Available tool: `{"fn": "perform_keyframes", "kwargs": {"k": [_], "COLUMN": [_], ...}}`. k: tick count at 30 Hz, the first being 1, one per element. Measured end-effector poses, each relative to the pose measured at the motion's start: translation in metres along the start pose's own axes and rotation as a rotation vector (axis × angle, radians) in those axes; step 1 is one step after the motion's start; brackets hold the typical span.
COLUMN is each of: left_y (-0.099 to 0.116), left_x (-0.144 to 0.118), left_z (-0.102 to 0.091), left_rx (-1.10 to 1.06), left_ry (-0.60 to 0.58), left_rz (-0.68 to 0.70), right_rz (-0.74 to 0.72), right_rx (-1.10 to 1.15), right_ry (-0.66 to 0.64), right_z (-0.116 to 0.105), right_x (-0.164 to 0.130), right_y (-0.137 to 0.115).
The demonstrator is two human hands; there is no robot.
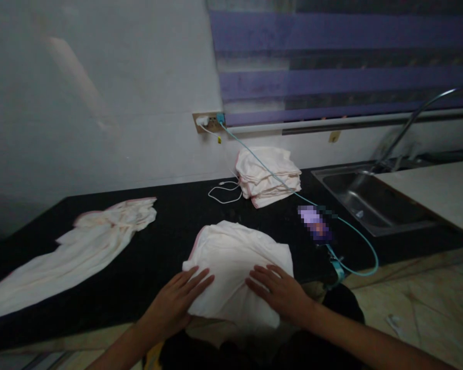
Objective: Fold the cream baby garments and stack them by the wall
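- White cloth [235,267]: we see it folded into a soft mound at the near edge of the black counter [170,241], its front hem hanging slightly over that edge; a pink trim runs along its left border.
- Left hand [177,303]: fingers spread and flat, pressing the cloth's lower left corner; nothing is pinched.
- Right hand [278,290]: fingers likewise extended and flat on the cloth's lower right part; palm down.
- Handling, as we judge it: light, limp and non-slippery fabric that will sag wherever unsupported; best taken at the corners or along the trimmed hem.
- Unfolded cloth [85,246]: it lies spread out to the left, well apart.
- Stack of folded cloths [268,177]: it sits against the wall behind; a teal cable [355,234] crosses it from the wall socket [208,122]; a white cable [226,192] lies just beside it.
- Sink [370,203]: a steel basin at right under a curved tap [412,121]; we see nothing in it; a pale board [440,190] covers its far side.
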State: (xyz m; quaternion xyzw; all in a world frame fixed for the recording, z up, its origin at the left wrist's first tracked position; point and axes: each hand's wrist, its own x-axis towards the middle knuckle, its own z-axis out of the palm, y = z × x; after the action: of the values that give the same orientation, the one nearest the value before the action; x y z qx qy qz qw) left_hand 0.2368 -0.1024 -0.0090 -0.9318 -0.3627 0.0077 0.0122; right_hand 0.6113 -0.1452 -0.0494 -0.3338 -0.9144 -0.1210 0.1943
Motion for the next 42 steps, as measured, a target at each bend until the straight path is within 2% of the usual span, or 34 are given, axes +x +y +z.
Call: {"fn": "perform_keyframes", "kwargs": {"k": [6,10,13,18,24,28,35,42], "left_y": [0.008,0.007,0.006,0.002,-0.004,0.001,0.011,0.003], "left_x": [-0.013,-0.014,-0.016,-0.012,-0.003,0.002,0.002,0.001], "left_z": [0.012,0.018,0.022,0.018,0.006,0.0,0.003,0.007], "left_rx": [0.088,0.084,0.039,-0.025,0.004,-0.001,-0.031,-0.052], "left_ry": [0.083,0.19,0.258,0.302,0.165,0.116,0.115,0.123], "left_rz": [0.012,0.03,0.032,0.091,0.06,0.017,-0.032,0.068], "right_rz": [0.052,0.131,0.15,0.11,0.11,0.116,0.131,0.075], "right_rx": [-0.05,-0.128,-0.149,-0.118,-0.086,-0.092,-0.075,-0.001], "right_ry": [0.106,0.144,0.129,0.069,0.026,0.004,-0.063,-0.042], "right_z": [0.009,0.016,0.015,0.011,0.015,0.016,0.011,-0.004], "right_x": [0.01,0.013,0.014,0.014,0.013,0.013,0.01,0.011], "right_y": [-0.01,-0.013,-0.013,-0.009,-0.009,-0.011,-0.009,-0.006]}}
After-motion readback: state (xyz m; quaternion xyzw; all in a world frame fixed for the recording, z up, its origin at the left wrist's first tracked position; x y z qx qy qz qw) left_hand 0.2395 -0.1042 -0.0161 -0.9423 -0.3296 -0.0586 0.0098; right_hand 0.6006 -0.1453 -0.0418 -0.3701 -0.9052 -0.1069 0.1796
